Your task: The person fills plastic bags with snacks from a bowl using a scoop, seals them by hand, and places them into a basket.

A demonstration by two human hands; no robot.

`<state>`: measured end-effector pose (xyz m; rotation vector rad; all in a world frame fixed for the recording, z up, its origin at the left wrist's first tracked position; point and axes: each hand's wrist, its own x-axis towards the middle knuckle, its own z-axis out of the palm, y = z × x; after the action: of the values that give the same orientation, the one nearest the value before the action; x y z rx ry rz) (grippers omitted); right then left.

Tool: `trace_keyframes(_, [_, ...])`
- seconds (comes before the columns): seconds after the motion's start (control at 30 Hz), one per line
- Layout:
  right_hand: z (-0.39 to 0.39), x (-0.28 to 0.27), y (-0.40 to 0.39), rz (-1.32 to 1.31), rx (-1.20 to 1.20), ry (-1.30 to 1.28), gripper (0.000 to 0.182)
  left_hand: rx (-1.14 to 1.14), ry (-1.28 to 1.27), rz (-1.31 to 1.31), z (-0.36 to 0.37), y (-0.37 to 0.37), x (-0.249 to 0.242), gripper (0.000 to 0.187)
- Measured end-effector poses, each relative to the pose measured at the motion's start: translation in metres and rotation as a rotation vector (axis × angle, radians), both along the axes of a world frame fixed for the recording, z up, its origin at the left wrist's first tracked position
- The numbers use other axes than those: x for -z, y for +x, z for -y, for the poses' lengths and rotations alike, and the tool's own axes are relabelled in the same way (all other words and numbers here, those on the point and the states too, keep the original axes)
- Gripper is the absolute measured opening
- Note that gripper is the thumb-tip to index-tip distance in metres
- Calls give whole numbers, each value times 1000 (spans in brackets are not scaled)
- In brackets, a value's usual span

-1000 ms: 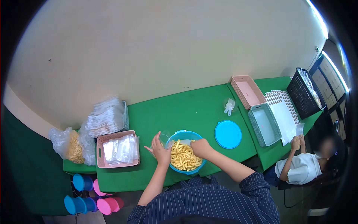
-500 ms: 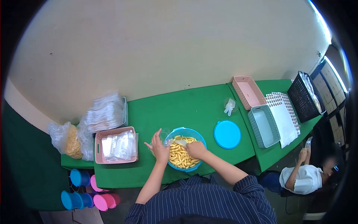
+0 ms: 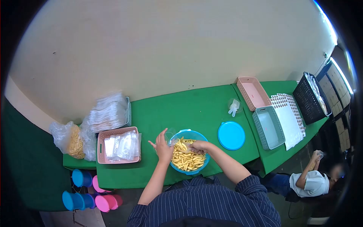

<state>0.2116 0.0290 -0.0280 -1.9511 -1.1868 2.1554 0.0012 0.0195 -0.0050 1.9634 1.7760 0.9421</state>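
A blue tub [image 3: 204, 166] full of yellow finger-shaped snacks [image 3: 185, 160] stands near the table's front edge. At the tub's left rim, my left hand [image 3: 163, 149] has its thumb and some fingers spread, with a clear cup [image 3: 170, 135] against it. My right hand [image 3: 199, 146] is inside the tub at the right, fingers curled down among the snacks; something pale or clear is near its fingertips, too small to make out. A round blue lid [image 3: 231, 135] lies to the right of the tub.
Left: a pink basket [image 3: 100, 151] of clear bags, stacked bags [image 3: 107, 111], a bag of snacks [image 3: 75, 143], and colored tubs [image 3: 81, 178] below. Right: a clear container with white scoops [image 3: 234, 108], pink basket [image 3: 252, 92], teal basket [image 3: 269, 128], sticker sheets [image 3: 287, 121], black basket [image 3: 306, 100], seated person [image 3: 312, 181].
My right hand has turned and its fingers are now more curled in the snacks. My left hand has shifted slightly. The seated person's hands have moved to the right.
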Motion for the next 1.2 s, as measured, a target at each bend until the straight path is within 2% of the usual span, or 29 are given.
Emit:
trace_keyframes(0.07, [12,-32,-10,246,26,257,36,-1,10,15,0,1,0,67])
trace_keyframes(0.1, [14,-29,-11,248,23,260,36,2,17,28,0,2,1,67])
trace_keyframes(0.2, [32,-7,-17,322,401,933,25,-11,11,20,-1,2,6,67])
trace_keyframes(0.23, [36,-2,-21,322,396,934,25,-15,11,22,-1,2,5,67])
trace_keyframes(0.3, [43,6,-34,-232,865,794,24,-13,9,27,0,1,5,67])
trace_keyframes(0.33, [45,8,-36,-234,862,796,24,-15,12,27,0,1,4,67])
trace_keyframes(0.4, [50,15,-36,-389,1129,634,23,-20,18,32,1,2,4,67])
trace_keyframes(0.43, [51,21,-34,-389,1131,635,23,-18,20,32,1,2,4,67])
trace_keyframes(0.5, [52,29,-28,-518,1288,380,23,-15,5,35,2,2,3,67])
trace_keyframes(0.7, [60,22,-29,-584,1366,368,19,-27,51,50,6,1,0,68])
trace_keyframes(0.87, [90,-36,-29,-619,1429,454,17,-46,144,95,13,-7,-15,73])
trace_keyframes(1.03, [109,-83,-14,-719,1440,619,17,-38,164,62,32,-12,-58,78])
trace_keyframes(1.1, [109,-104,-12,-728,1428,722,17,119,106,-41,42,-9,-74,87])
trace_keyframes(1.17, [108,-117,-19,-712,1419,777,17,176,132,-40,49,-2,-74,93])
trace_keyframes(1.2, [107,-119,-22,-637,1320,883,16,235,159,-38,53,1,-73,98])
